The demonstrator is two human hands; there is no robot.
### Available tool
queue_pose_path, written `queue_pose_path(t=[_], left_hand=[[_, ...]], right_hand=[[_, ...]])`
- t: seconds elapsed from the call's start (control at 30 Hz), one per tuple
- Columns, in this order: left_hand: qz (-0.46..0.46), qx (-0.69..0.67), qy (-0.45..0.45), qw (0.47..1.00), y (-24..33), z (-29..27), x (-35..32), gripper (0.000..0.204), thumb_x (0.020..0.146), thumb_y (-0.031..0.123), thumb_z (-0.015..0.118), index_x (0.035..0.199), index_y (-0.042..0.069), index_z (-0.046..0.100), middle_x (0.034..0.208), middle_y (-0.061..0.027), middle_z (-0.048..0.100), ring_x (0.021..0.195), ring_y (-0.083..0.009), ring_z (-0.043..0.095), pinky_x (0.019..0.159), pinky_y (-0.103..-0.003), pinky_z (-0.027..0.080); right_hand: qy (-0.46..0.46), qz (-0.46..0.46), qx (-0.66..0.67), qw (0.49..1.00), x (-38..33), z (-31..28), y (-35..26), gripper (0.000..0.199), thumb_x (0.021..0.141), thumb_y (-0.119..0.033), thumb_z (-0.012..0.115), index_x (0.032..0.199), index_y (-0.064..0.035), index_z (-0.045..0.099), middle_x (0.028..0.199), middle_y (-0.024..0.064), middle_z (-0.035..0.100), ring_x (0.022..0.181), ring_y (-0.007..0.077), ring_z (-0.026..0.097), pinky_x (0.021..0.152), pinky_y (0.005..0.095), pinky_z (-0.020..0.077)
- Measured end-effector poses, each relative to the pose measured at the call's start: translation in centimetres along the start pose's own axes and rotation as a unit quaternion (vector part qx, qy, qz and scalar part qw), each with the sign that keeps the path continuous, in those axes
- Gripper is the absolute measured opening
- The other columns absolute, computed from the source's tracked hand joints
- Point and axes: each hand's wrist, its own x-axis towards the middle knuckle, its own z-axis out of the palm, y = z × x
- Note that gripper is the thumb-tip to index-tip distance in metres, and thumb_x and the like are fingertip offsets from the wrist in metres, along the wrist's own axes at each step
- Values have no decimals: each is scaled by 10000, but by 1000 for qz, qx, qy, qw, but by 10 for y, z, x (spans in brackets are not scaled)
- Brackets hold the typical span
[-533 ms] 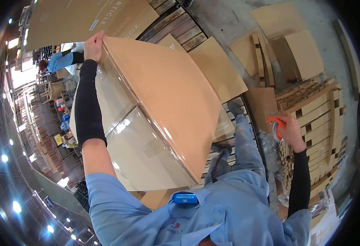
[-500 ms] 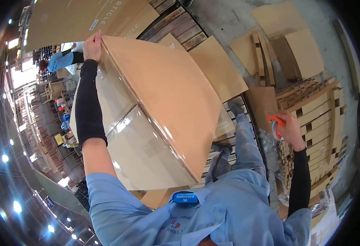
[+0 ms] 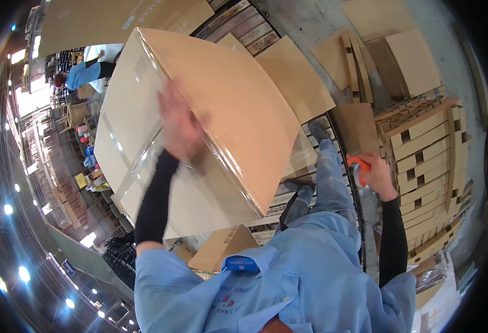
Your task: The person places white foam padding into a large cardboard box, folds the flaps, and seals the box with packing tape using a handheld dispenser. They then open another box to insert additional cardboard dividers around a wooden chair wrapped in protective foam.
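A large tan cardboard box (image 3: 238, 105) stands tilted in front of me, with shiny clear tape along its near top edge and across its side. My left hand (image 3: 180, 122), blurred by motion, is over that taped edge, its fingers looking stretched out flat. Whether the palm presses on the cardboard I cannot tell. Off to the right and away from the box, my right hand (image 3: 378, 177) is closed round an orange tape dispenser (image 3: 358, 165) with a roll of clear tape.
Flat cardboard sheets (image 3: 296, 83) lie on wooden slats (image 3: 249, 28) beyond the box. A stack of cardboard pieces (image 3: 427, 161) stands at the right. Another large carton (image 3: 99, 25) is at the far left, and a co-worker (image 3: 83, 75) in blue bends near it.
My left hand has left the box's far top corner and come nearer along the taped edge. The right hand, still with the tape dispenser, has shifted slightly left.
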Motion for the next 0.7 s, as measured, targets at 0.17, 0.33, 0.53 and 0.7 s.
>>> queue_pose_path(t=[0.17,0.33,0.53,0.7], left_hand=[[114,-83,-228,963,143,-21,-129,415,788,538,743,893,142,681,1492,-130,496,1440,-416,332,1194,-684,71],[303,-182,-185,917,144,-15,-140,212,784,386,730,815,178,697,1308,-43,623,1285,-317,509,1185,-622,234],[517,-270,-274,765,124,-5,-112,250,790,230,676,984,71,688,1142,-85,659,1247,-321,556,1162,-563,369],[273,-387,-268,839,73,-11,-56,623,868,444,719,1364,103,559,1386,-106,554,1388,-350,433,1164,-506,349]], right_hand=[[-13,-13,-13,1000,-1,17,-5,385,741,-107,650,1113,-112,751,1221,148,676,1022,387,670,890,453,546],[-55,-41,-8,998,23,14,-35,389,737,-113,656,1114,-110,751,1222,146,676,1034,381,669,888,458,549],[-6,-83,-1,997,64,-5,-33,401,747,-101,650,1138,-81,738,1224,159,671,1044,383,668,909,452,544],[26,-44,-8,999,90,-33,-12,407,753,-71,637,1149,-29,719,1238,170,666,1073,392,656,936,443,532]])
